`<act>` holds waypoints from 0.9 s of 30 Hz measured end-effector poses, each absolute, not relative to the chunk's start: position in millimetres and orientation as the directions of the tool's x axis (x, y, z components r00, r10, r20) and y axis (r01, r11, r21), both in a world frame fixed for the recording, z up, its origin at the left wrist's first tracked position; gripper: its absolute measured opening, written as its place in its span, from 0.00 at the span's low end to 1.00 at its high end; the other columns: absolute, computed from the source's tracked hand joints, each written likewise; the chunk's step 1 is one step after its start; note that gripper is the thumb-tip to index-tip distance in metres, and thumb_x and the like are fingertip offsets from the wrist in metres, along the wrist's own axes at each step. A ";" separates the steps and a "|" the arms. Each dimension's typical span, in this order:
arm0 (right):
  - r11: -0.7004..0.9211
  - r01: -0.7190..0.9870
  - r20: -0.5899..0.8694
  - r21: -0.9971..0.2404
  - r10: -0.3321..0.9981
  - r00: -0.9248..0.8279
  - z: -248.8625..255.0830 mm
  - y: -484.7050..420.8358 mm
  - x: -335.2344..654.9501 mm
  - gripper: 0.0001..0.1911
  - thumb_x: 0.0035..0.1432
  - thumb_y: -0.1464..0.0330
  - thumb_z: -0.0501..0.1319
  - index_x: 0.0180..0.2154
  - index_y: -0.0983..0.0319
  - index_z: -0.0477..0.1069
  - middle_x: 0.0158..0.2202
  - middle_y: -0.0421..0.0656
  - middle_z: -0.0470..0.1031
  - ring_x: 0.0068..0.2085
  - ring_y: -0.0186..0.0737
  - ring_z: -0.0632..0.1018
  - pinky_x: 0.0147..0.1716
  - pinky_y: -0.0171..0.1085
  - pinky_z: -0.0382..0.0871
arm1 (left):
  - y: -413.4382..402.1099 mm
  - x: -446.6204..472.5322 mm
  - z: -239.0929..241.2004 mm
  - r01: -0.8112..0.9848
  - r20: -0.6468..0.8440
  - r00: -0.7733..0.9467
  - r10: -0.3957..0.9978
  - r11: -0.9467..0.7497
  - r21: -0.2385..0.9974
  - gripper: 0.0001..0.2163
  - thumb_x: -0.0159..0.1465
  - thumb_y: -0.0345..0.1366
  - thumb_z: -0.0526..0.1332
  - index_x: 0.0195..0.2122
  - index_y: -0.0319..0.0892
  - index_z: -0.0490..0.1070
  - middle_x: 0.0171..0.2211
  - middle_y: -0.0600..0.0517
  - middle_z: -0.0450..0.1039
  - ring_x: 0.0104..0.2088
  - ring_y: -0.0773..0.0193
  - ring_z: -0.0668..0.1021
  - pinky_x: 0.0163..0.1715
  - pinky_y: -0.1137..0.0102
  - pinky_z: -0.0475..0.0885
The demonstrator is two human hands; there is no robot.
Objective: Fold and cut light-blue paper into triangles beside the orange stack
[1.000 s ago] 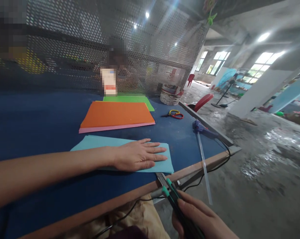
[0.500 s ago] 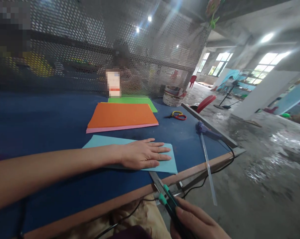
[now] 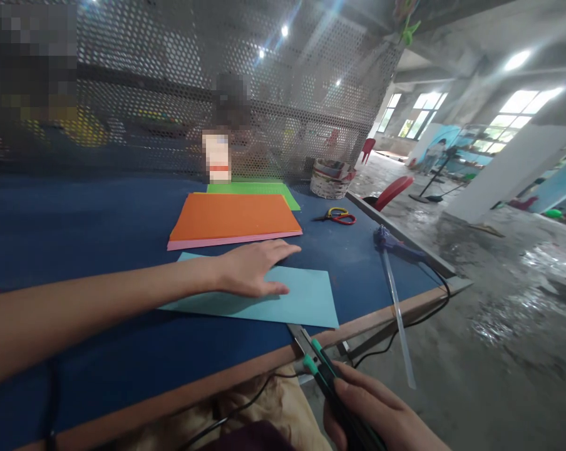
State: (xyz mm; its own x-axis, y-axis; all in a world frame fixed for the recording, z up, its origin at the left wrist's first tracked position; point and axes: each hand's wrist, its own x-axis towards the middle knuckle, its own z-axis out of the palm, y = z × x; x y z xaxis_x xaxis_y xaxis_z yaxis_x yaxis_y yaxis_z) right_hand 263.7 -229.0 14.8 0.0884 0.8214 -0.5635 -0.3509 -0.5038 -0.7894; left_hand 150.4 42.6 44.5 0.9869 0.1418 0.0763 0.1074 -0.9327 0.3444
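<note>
Dark blue surface [image 3: 99, 232] underneath, pale blue paper [image 3: 308, 297] lies near the front edge, the left hand [image 3: 248, 269] loosely spread over it, the right hand [image 3: 372, 404] wrapped round a black-and-green bladed tool [image 3: 327, 379], its tip by the paper

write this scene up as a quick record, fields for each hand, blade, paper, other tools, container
left hand: open, over the light-blue paper; contact unclear
right hand: holds a black-and-green cutting tool
blade: at the light-blue paper's near edge; whether under it, unclear
paper stack: orange paper over pink paper, green paper behind
other tools: scissors with yellow and red handles; blue glue gun with clear stick
container: basket on the table, by the mesh screen
</note>
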 end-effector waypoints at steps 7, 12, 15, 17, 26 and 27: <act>-0.503 -0.429 -0.608 -0.750 0.780 0.148 21.0 -224.2 266.6 0.19 0.57 0.54 0.62 0.43 0.60 0.66 0.23 0.34 0.69 0.17 0.25 0.67 0.15 0.24 0.58 | 45.6 129.8 56.8 0.366 -0.121 0.931 0.345 -0.876 0.314 0.30 0.56 0.55 0.62 0.52 0.37 0.64 0.39 0.47 0.72 0.37 0.59 0.75 0.35 0.65 0.70; -0.501 -0.438 -0.610 -0.746 0.778 0.149 23.1 -223.4 268.4 0.17 0.59 0.56 0.60 0.44 0.60 0.66 0.23 0.34 0.70 0.17 0.25 0.68 0.15 0.23 0.58 | 48.9 125.3 56.3 0.401 -0.137 0.916 0.378 -0.873 0.279 0.25 0.54 0.55 0.65 0.42 0.40 0.67 0.42 0.48 0.68 0.42 0.60 0.72 0.40 0.62 0.69; -0.497 -0.408 -0.590 -0.766 0.795 0.141 20.9 -224.8 269.9 0.19 0.59 0.55 0.60 0.46 0.61 0.66 0.22 0.34 0.70 0.17 0.25 0.70 0.15 0.23 0.57 | 48.5 124.8 55.3 0.415 -0.142 0.910 0.390 -0.872 0.259 0.23 0.53 0.53 0.67 0.40 0.40 0.67 0.43 0.48 0.67 0.44 0.58 0.71 0.42 0.61 0.69; -0.484 -0.400 -0.570 -0.778 0.811 0.127 18.9 -225.8 271.0 0.20 0.59 0.56 0.60 0.47 0.62 0.66 0.22 0.34 0.71 0.17 0.25 0.70 0.15 0.23 0.57 | 46.9 124.7 55.0 0.438 -0.160 0.899 0.408 -0.859 0.265 0.22 0.56 0.52 0.66 0.42 0.40 0.67 0.42 0.49 0.68 0.41 0.60 0.72 0.40 0.62 0.70; -0.478 -0.418 -0.577 -0.772 0.804 0.146 19.5 -227.2 275.2 0.21 0.58 0.55 0.61 0.47 0.62 0.66 0.22 0.34 0.71 0.16 0.25 0.70 0.14 0.23 0.58 | 44.6 131.1 64.1 0.445 -0.298 0.889 0.349 -0.815 0.372 0.13 0.64 0.44 0.61 0.41 0.38 0.70 0.38 0.51 0.72 0.37 0.63 0.76 0.37 0.64 0.74; -0.479 -0.423 -0.581 -0.769 0.800 0.149 20.0 -227.3 276.0 0.20 0.58 0.55 0.61 0.46 0.61 0.66 0.22 0.34 0.71 0.16 0.25 0.69 0.14 0.23 0.58 | 45.3 132.9 64.9 0.437 -0.312 0.891 0.331 -0.813 0.385 0.13 0.65 0.44 0.61 0.39 0.38 0.71 0.37 0.52 0.73 0.36 0.64 0.76 0.36 0.65 0.74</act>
State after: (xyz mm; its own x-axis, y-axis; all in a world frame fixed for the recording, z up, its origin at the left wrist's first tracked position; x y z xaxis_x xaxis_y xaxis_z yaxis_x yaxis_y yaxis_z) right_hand 276.0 -227.3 20.0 0.1490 0.8002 -0.5809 -0.4235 -0.4792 -0.7688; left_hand 132.9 45.3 64.9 0.8907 0.3307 -0.3120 0.4367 -0.8132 0.3846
